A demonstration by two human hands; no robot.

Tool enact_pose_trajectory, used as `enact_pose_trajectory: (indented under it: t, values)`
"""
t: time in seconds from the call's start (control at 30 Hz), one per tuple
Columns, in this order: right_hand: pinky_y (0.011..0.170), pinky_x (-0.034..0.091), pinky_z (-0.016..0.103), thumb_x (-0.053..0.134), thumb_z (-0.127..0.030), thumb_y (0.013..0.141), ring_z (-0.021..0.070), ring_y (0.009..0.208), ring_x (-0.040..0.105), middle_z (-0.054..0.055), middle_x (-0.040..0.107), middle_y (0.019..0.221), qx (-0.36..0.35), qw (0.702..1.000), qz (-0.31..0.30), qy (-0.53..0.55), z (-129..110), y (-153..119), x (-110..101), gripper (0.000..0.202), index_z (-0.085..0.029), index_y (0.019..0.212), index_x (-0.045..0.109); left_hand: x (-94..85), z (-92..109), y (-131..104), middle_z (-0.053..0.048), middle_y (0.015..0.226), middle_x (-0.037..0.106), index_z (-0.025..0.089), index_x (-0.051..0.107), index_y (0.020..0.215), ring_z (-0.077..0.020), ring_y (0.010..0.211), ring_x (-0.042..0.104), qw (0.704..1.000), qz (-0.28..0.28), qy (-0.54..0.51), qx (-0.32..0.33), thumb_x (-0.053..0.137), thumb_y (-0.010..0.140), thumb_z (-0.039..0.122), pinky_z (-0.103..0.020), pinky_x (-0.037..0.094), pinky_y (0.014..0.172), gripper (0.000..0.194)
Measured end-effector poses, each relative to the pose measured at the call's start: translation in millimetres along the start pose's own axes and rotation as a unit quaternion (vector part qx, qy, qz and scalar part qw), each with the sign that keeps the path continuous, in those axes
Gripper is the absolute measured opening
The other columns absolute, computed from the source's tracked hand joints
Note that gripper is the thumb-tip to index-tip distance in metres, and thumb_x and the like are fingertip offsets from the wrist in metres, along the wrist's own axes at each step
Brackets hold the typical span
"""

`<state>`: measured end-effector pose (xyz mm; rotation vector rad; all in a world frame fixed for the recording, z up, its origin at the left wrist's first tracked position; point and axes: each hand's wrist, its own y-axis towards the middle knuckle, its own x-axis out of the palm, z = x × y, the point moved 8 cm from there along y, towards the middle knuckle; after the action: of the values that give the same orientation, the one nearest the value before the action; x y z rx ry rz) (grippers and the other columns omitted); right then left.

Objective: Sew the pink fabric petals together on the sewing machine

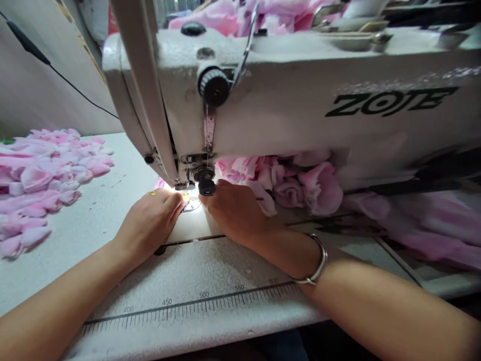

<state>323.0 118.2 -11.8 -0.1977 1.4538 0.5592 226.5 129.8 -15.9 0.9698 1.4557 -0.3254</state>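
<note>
A white sewing machine [263,110] spans the view, its lamp lighting the needle plate [193,204]. Left of the needle area is my left hand [152,218], a yellow ring on one finger, with its fingers closed together by the presser foot. A bit of pink fabric [161,183] pokes out just beyond those fingers. My right hand [238,210] is on the other side, curled closed behind the black knob [206,185]. Its fingertips are mostly hidden, so what they pinch cannot be made out. Pink fabric flowers [289,188] lie beyond it, under the machine arm.
Many loose pink and white fabric petals [41,175] are heaped on the table's left side. More pink cloth [424,220] lies at the right. A printed ruler scale [188,304] runs along the front edge. Further pink fabric [218,17] shows behind the machine head.
</note>
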Motion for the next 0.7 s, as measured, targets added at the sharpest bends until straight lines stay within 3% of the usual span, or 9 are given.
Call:
enact_pose_trajectory:
  t: [0.1,0.23,0.43,0.57,0.7]
  values:
    - [0.046,0.021,0.031,0.043,-0.005,0.087,0.0212,0.071,0.053,0.007,0.058,0.067,0.001,0.999,0.042,-0.011,0.7,-0.7,-3.6,0.023,-0.017,0.082,0.062,1.1,-2.2,0.9,-0.005,0.075,0.056,0.017,0.055,0.086,-0.0186,0.068,0.053,1.000,0.001,-0.017,-0.002,0.040,0.095,0.025,-0.031,0.041,0.061,0.020]
    - [0.047,0.022,0.031,0.044,-0.005,0.087,0.0193,0.071,0.053,0.006,0.058,0.068,0.005,0.999,0.040,-0.004,2.8,-0.6,-0.5,0.023,-0.017,0.081,0.062,-2.5,-6.4,-0.8,-0.004,0.080,0.054,0.018,0.051,0.089,-0.0177,0.072,0.052,0.998,0.008,-0.064,0.007,0.044,0.093,0.025,-0.031,0.044,0.065,0.011]
    - [0.048,0.024,0.031,0.052,-0.011,0.085,0.0180,0.073,0.055,0.004,0.063,0.082,0.018,0.999,0.028,0.029,10.2,-4.1,1.7,0.013,-0.018,0.083,0.063,-20.4,-22.4,-5.4,-0.008,0.097,0.057,0.019,0.051,0.093,-0.0267,0.103,0.051,0.998,0.053,-0.013,0.025,0.051,0.085,0.019,-0.045,0.042,0.090,0.008]
    - [0.052,0.028,0.031,0.052,-0.020,0.089,0.0170,0.075,0.057,0.002,0.063,0.086,0.031,0.996,0.044,0.068,15.3,-7.2,1.5,0.014,-0.018,0.081,0.064,-19.8,-23.2,-4.3,-0.005,0.088,0.060,0.020,0.052,0.083,-0.0223,0.092,0.055,0.995,0.054,0.033,0.082,0.047,0.088,0.016,-0.044,0.040,0.093,0.008]
    - [0.054,0.030,0.030,0.052,-0.026,0.090,0.0168,0.078,0.058,0.001,0.064,0.084,0.041,0.993,0.048,0.100,17.1,-9.1,1.4,0.017,-0.019,0.081,0.065,-22.6,-16.2,-6.2,0.000,0.087,0.062,0.021,0.053,0.087,-0.0178,0.086,0.057,0.991,0.042,0.044,0.119,0.046,0.088,0.012,-0.045,0.033,0.102,0.012]
